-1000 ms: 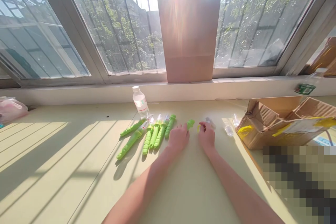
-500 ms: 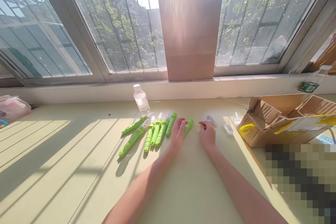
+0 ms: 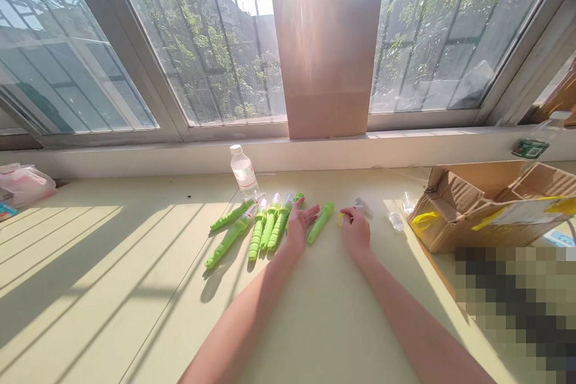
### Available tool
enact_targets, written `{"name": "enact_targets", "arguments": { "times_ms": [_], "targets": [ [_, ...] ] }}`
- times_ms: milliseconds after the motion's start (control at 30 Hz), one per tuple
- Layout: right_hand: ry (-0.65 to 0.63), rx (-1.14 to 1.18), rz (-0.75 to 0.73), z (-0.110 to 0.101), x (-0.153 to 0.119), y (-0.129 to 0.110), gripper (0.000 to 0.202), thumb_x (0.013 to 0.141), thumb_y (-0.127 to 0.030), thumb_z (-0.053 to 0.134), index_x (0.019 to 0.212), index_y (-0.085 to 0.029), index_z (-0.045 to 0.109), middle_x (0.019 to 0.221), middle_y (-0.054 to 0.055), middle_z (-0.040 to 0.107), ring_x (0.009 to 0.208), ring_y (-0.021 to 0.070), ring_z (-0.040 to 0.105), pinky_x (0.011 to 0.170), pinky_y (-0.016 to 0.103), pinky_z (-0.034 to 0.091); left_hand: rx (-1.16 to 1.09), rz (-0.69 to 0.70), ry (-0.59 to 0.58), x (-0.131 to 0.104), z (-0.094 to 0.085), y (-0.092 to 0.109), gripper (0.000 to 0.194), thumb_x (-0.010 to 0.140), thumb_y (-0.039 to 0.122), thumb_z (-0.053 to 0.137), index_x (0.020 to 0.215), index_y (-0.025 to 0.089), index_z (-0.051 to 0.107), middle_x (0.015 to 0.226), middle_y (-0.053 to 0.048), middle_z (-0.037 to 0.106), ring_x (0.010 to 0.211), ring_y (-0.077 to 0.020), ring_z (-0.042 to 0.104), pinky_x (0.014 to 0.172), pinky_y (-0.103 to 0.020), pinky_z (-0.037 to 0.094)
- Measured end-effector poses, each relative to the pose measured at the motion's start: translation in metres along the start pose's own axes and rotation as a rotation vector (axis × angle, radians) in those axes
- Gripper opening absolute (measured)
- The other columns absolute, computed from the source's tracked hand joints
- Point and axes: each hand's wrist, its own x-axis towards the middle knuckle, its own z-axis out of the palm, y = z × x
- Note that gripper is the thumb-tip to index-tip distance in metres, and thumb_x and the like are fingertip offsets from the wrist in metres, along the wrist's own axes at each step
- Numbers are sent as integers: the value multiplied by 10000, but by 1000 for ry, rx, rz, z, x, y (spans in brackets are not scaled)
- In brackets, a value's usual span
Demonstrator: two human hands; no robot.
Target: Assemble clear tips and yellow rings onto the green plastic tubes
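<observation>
My left hand [image 3: 299, 225] is open, palm turned up and fingers spread, over a green tube whose capped end shows behind it. Just right of its fingertips lies a single green tube [image 3: 320, 223], apart from the others. To the left is a group of several green ribbed tubes [image 3: 257, 234], most with clear tips. My right hand [image 3: 356, 233] is closed, with a thin yellow ring-like piece [image 3: 341, 219] at its fingertips. Beyond that hand lies a small clear plastic piece [image 3: 365, 206]; whether the fingers touch it is hidden.
A water bottle [image 3: 243, 173] stands behind the tubes. More clear plastic pieces [image 3: 396, 220] lie near a cardboard box [image 3: 443, 225] on the right. A cardboard sheet [image 3: 327, 66] leans on the window. A plastic bag [image 3: 27, 185] sits at far left.
My left hand has rolled palm up and shifted slightly left, uncovering the single green tube. My right hand stays nearly still with the yellow piece.
</observation>
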Motion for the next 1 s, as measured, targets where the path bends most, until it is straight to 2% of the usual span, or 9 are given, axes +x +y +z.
{"name": "enact_targets", "arguments": {
  "times_ms": [167,300,400,500,633,733,867,1000],
  "targets": [
    [-2,-13,-4,0,0,0,314,828,-248,391,923,-203,687,1021,111,688,895,264,622,736,351,417,95,4,25,1,2,-5,656,783,170,558,1404,182,348,1039,-80,728,1082,-229,654,1032,-375,444],
    [8,-17,-13,1,1,1,322,830,-260,387,919,-201,691,1014,115,691,903,260,626,752,349,422,193,15,-4,3,-1,-8,701,786,153,587,1436,216,330,1127,-81,705,1152,-218,620,1046,-371,439],
    [17,-17,-22,1,1,1,326,824,-272,392,916,-196,695,985,122,694,895,260,631,755,351,424,333,72,-22,2,-3,-10,636,800,161,603,1401,222,405,1207,-101,672,1207,-227,585,1089,-405,395],
    [24,-14,-32,2,1,2,328,817,-277,395,915,-195,698,989,127,697,918,271,631,768,364,428,444,174,-46,-1,-4,-15,492,828,204,610,1309,248,521,1227,-103,660,1210,-252,579,1106,-451,364],
    [46,14,-49,3,1,5,324,814,-279,395,902,-197,696,1014,124,701,956,282,627,782,372,432,736,366,-83,-6,-3,-23,318,869,315,574,1183,294,617,1150,-103,685,1136,-298,608,1032,-479,415],
    [63,41,-63,2,2,7,315,814,-280,395,895,-195,688,1005,118,705,920,271,630,777,365,434,1011,502,-125,-9,-1,-27,333,832,342,616,1161,287,626,1021,-102,704,1030,-316,631,988,-473,431],
    [46,54,-50,0,2,7,318,817,-280,393,920,-192,681,972,106,707,846,250,631,749,359,442,1290,599,-129,-15,3,-28,310,840,220,542,1137,233,629,990,-115,688,979,-309,621,944,-450,432],
    [-16,-42,-73,1,0,4,320,826,-274,388,928,-210,685,981,89,703,853,231,624,713,338,427,1492,576,-43,-19,6,-25,375,825,128,461,1169,181,602,1032,-150,663,1015,-325,588,913,-457,423]
  ]
}}
